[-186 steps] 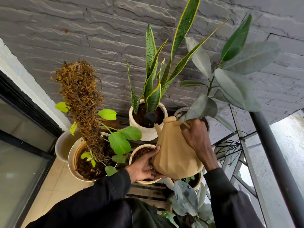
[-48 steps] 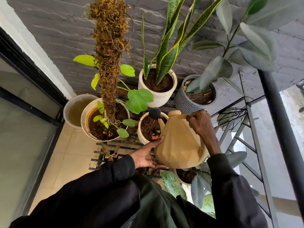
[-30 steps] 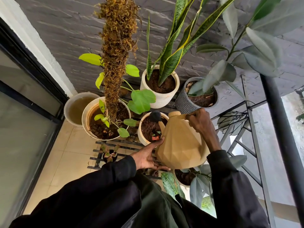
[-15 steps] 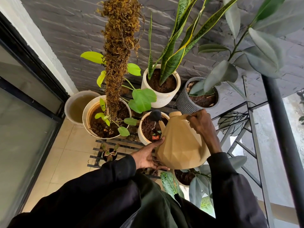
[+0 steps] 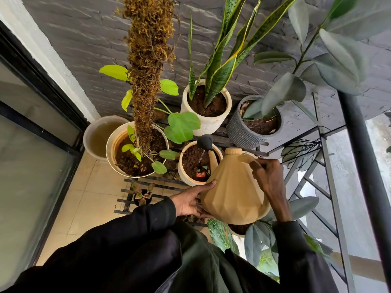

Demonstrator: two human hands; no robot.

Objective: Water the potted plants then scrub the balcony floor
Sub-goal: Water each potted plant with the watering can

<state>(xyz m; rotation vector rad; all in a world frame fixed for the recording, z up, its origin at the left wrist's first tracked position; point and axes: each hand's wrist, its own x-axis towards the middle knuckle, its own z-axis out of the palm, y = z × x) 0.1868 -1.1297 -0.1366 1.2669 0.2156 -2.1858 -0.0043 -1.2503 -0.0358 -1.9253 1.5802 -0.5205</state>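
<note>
The can [image 5: 232,193] was tipped, its black rose [image 5: 204,142] over the small pot [image 5: 186,180]; the falling water [image 5: 200,157] was faint. The right hand [image 5: 268,178] curled round the handle [image 5: 250,159], hiding most of it. The left hand [image 5: 190,203] propped the can's underside, fingers straight and spread, tips hidden beneath. The moss pole [image 5: 148,60] and snake plant [image 5: 220,60] ran off the top edge.
</note>
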